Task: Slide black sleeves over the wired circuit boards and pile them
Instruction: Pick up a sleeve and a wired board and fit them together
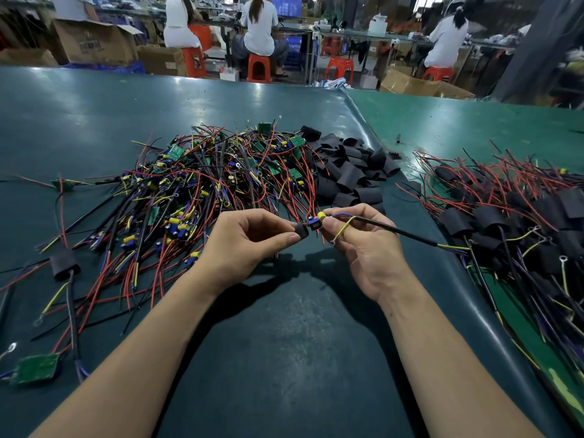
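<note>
Black sleeve [302,230] pinched in left hand [249,245] fingers | right hand [363,248] fingers pinch circuit board [316,223]

Black sleeve [302,231], green table [284,327]

Bare green table [284,358] lies open near the person, hemmed by the tangled board heap [202,184] left, loose sleeves [350,172] ahead, and the sleeved pile [512,222] right.

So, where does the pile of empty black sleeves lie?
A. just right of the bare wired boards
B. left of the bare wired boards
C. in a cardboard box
A: the loose black tube sleeves lie against the right edge of the tangled heap of bare green boards with coloured wires.
</note>
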Demonstrator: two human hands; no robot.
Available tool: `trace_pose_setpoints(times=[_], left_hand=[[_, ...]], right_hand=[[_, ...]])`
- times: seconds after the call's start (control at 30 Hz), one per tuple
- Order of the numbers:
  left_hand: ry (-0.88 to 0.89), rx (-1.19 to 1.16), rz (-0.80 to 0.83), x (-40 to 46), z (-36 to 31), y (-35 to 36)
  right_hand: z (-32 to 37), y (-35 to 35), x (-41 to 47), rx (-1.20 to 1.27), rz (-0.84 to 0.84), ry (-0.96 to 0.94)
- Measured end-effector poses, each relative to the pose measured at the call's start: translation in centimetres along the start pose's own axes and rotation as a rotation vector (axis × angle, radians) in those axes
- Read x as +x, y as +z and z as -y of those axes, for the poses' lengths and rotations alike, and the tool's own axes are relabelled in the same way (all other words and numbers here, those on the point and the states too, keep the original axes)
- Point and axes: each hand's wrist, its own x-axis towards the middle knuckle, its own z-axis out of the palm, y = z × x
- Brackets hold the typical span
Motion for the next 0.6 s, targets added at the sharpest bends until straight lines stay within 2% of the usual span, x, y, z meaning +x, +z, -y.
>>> trace_pose_setpoints(times=[0.13,0.33,0.6], left_hand=[[-0.001,0.019,0.028,-0.16,0.07,0.24],[0.075,0.055,-0.082,-0.27,0.20,0.66],[0.136,0.064,-0.022,-0.25,0.44,0.50]], right_hand=[[-0.06,0.04,-0.04,-0.032,-0.001,0.005],[0.00,0.19,-0.19,-0.040,0.067,-0.018],[-0.25,0.27,-0.21,-0.089,0.047,-0.031]])
